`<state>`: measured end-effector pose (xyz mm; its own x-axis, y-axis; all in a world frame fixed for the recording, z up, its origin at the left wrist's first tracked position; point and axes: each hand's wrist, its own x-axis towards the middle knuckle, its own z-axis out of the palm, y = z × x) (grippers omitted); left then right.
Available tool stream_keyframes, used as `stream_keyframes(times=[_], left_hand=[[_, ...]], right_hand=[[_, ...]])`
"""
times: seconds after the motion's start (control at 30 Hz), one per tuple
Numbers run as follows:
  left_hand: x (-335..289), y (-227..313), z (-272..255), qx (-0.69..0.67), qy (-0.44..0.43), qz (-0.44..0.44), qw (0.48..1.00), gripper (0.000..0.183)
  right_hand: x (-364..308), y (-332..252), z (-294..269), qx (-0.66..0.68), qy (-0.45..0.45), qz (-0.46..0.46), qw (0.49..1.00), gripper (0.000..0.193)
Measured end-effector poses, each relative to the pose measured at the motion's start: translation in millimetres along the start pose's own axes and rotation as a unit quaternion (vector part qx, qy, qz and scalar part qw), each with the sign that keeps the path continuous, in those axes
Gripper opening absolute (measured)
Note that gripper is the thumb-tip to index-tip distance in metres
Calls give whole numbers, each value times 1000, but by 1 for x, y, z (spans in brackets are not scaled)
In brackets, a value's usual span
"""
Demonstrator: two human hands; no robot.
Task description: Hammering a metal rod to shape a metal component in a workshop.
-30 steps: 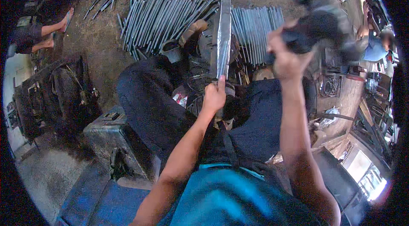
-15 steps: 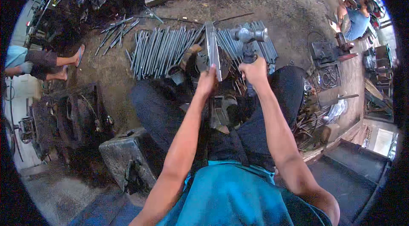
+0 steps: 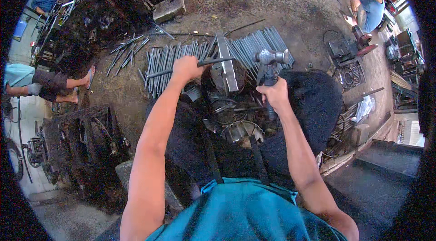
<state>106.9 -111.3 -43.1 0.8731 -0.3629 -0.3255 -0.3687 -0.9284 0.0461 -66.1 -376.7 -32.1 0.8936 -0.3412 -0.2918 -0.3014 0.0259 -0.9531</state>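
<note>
My left hand [image 3: 185, 69] is closed around a thin dark metal rod [image 3: 212, 61]. That rod lies crosswise, with its right end over a long flat-topped steel bar [image 3: 231, 80] between my knees. Whether the rod touches the bar, I cannot tell. In my right hand [image 3: 275, 93] is a hammer [image 3: 271, 56], gripped by its handle, its head raised to the right of the bar. Rows of grey metal rods lie on the ground beyond, one bundle [image 3: 158, 59] at the left and another [image 3: 263, 43] at the right.
Loose rods [image 3: 127, 52] lie scattered farther left. A stone block [image 3: 169, 8] is at the far left, and a machine with a disc [image 3: 347, 50] stands to the right. Below my hands is a round metal part [image 3: 243, 131]. Other people sit left and far right.
My left hand has moved left from the near end of the steel bar, and the rod now shows across it. My right hand and the hammer have shifted slightly nearer and to the right.
</note>
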Motion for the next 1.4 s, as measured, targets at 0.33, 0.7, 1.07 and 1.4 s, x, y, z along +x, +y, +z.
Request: stream_keyframes(times=[0.33, 0.7, 1.07, 1.4], left_hand=[[50, -36, 50, -10, -33, -18, 999, 31], [60, -53, 89, -17, 19, 31, 999, 11], [49, -37, 73, -21, 32, 4, 999, 40], [42, -42, 80, -46, 85, 17, 995, 61]], right_hand=[[83, -4, 15, -356, -53, -120, 925, 30], [130, 10, 57, -346, -88, -128, 925, 35], [134, 52, 50, -463, -88, -37, 881, 31], [138, 48, 63, -449, -70, -34, 890, 34]])
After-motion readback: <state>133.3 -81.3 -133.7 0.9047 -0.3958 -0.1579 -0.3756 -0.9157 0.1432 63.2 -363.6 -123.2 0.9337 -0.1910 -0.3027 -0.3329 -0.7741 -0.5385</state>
